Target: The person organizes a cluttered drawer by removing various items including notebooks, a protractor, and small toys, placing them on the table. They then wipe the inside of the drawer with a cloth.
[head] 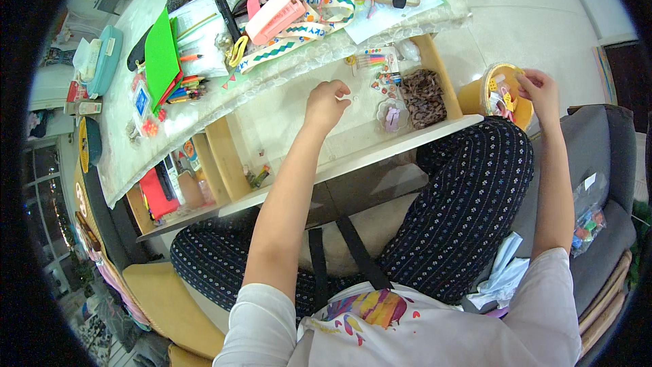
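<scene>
My left hand [326, 105] hovers over an open drawer [285, 112], fingers curled and thumb apart, with nothing visible between them. Just beyond the fingertips lies a tiny pale bit [355, 98]. At the rim of a yellow waste bin [471, 98], my right hand [541, 90] has its fingertips together; whether they pinch something is unclear. Wrappers and scraps [504, 98] fill the bin's inside. In the drawer's right part are a brown furry item [424, 98], a clear scalloped dish [382, 121] with a purple piece [392, 118] and sticker sheets [384, 81].
Above the drawer, the covered tabletop [204, 117] bears green foam sheets [162, 61], colored pencils [188, 89], a pink device [275, 18] and a printed strap [285, 48]. A second drawer compartment [219, 163] stands left. A grey sofa [586, 148] lies right.
</scene>
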A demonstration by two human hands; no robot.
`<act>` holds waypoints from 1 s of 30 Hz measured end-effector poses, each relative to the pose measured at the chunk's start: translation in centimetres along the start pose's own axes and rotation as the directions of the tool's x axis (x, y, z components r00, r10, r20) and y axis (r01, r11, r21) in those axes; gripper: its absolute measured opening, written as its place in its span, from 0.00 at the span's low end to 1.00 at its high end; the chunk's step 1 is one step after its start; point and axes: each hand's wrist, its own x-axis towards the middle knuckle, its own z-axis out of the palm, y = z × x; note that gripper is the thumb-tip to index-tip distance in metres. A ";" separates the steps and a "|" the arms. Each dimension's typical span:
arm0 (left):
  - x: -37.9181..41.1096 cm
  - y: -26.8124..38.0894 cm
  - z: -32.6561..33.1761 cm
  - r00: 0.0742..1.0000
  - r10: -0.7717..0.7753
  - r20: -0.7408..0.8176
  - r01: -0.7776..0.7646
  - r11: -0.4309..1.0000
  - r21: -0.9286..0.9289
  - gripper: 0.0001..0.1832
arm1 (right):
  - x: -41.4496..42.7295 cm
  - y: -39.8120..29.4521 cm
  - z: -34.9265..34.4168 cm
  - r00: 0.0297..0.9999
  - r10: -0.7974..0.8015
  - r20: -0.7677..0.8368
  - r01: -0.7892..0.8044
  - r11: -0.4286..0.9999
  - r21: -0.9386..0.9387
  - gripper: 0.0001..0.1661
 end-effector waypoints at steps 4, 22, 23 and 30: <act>1.4 -0.7 3.9 0.996 0.078 -0.044 -0.070 0.984 0.162 0.13 | 3.3 16.5 -2.6 0.944 0.326 -0.040 -0.312 0.853 -0.418 0.29; -0.1 0.4 7.1 0.928 0.095 0.361 -0.145 0.983 0.114 0.11 | -13.5 -18.5 6.7 0.913 -0.399 0.080 0.297 0.788 0.540 0.13; -0.2 0.0 7.3 0.929 0.121 0.350 -0.177 0.975 0.131 0.12 | -13.1 -17.9 7.3 0.919 -0.381 0.104 0.268 0.796 0.543 0.12; -0.3 -0.1 8.4 0.888 0.271 0.373 -0.358 0.915 0.188 0.08 | -10.1 -13.2 10.7 0.883 -0.315 0.348 0.301 0.949 0.094 0.11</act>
